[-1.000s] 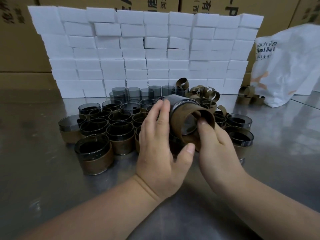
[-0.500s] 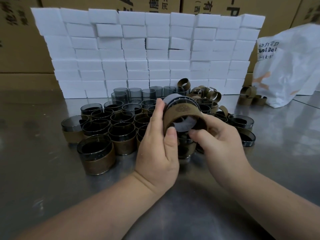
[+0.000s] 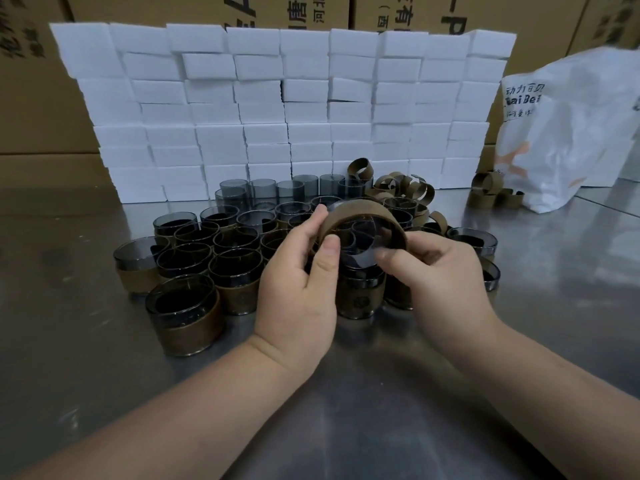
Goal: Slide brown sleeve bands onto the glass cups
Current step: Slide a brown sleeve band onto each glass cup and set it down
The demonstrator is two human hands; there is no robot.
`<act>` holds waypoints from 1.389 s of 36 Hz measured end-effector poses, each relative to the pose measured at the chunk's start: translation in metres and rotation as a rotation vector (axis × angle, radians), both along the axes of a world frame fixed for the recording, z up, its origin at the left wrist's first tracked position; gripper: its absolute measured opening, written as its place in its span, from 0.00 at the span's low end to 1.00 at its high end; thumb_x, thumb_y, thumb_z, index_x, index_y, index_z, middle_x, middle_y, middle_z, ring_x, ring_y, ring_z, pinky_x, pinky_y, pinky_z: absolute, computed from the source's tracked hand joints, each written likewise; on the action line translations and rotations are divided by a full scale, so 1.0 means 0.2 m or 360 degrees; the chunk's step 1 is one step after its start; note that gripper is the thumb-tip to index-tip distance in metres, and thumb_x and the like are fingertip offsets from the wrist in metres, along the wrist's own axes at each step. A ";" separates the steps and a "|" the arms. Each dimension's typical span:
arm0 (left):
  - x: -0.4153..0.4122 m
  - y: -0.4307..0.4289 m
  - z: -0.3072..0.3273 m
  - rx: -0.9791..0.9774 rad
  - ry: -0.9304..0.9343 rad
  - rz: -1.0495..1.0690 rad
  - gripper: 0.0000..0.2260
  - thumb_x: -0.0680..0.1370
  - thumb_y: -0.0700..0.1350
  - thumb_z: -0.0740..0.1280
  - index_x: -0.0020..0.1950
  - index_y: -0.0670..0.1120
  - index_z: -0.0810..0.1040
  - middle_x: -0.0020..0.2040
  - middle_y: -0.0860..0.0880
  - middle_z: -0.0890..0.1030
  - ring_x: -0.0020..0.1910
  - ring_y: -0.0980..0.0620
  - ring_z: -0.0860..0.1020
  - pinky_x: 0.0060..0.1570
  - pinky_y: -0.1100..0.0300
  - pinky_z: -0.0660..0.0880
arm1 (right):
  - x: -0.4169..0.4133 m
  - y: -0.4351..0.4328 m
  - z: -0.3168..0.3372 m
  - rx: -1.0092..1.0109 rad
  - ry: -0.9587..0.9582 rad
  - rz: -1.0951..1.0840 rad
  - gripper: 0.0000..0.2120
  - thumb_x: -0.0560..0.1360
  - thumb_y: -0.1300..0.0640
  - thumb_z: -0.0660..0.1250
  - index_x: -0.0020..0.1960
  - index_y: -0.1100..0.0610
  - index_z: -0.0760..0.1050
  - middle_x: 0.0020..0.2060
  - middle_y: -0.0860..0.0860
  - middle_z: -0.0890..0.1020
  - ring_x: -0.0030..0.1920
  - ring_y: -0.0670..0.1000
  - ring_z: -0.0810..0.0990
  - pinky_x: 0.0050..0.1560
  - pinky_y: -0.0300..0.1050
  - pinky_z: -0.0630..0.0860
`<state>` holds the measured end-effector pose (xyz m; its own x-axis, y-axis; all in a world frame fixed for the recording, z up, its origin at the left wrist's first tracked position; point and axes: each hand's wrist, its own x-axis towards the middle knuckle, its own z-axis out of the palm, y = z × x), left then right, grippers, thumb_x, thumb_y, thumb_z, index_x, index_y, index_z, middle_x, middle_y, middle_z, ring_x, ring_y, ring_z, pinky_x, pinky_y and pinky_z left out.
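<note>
Above the worktop (image 3: 104,393), from left: left hand (image 3: 298,289) grips the glass cup (image 3: 360,244), right hand (image 3: 446,271) pinches its near edge. Vs. 1 s ago, the brown sleeve band (image 3: 367,208) now sits fully round it, so this cup is prob. finished.

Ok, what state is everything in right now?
held cup: lifted, tilted toward the camera, brown band around it.
left hand: grips the held cup's side.
right hand: pinches its near edge.
front cups: upright, banded.
back-row cups: upright, bare.
loose bands: piled, unused.
</note>
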<state>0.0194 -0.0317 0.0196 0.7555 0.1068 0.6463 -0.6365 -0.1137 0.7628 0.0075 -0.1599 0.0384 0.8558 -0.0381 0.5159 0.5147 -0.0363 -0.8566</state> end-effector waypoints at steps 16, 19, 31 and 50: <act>0.01 0.00 -0.04 0.0113 -0.0131 0.0108 0.19 0.75 0.63 0.54 0.63 0.57 0.64 0.69 0.51 0.65 0.66 0.72 0.61 0.64 0.75 0.57 | 0.02 0.02 -0.02 0.0038 0.0038 -0.0043 0.15 0.67 0.55 0.74 0.52 0.55 0.77 0.36 0.43 0.83 0.38 0.38 0.80 0.37 0.31 0.75; 0.00 0.01 -0.04 0.0148 -0.0195 0.0050 0.25 0.73 0.70 0.45 0.64 0.60 0.62 0.72 0.48 0.64 0.70 0.63 0.60 0.68 0.71 0.55 | 0.04 0.01 -0.03 -0.0020 0.0093 0.0025 0.30 0.63 0.51 0.73 0.63 0.52 0.69 0.46 0.42 0.80 0.42 0.37 0.79 0.43 0.32 0.77; 0.01 0.00 -0.11 0.0145 -0.0318 -0.0055 0.26 0.77 0.67 0.46 0.68 0.53 0.57 0.68 0.46 0.68 0.69 0.56 0.66 0.68 0.58 0.61 | 0.06 0.00 -0.06 -0.0393 -0.0088 0.0222 0.20 0.67 0.30 0.61 0.57 0.33 0.72 0.59 0.50 0.74 0.63 0.46 0.73 0.66 0.49 0.69; 0.00 -0.01 -0.11 0.0028 -0.0246 -0.0088 0.17 0.72 0.52 0.50 0.58 0.52 0.67 0.51 0.51 0.75 0.52 0.57 0.74 0.53 0.55 0.72 | 0.01 0.03 -0.06 -0.0535 -0.0367 -0.0226 0.22 0.72 0.43 0.50 0.52 0.56 0.73 0.45 0.51 0.77 0.47 0.49 0.75 0.48 0.47 0.72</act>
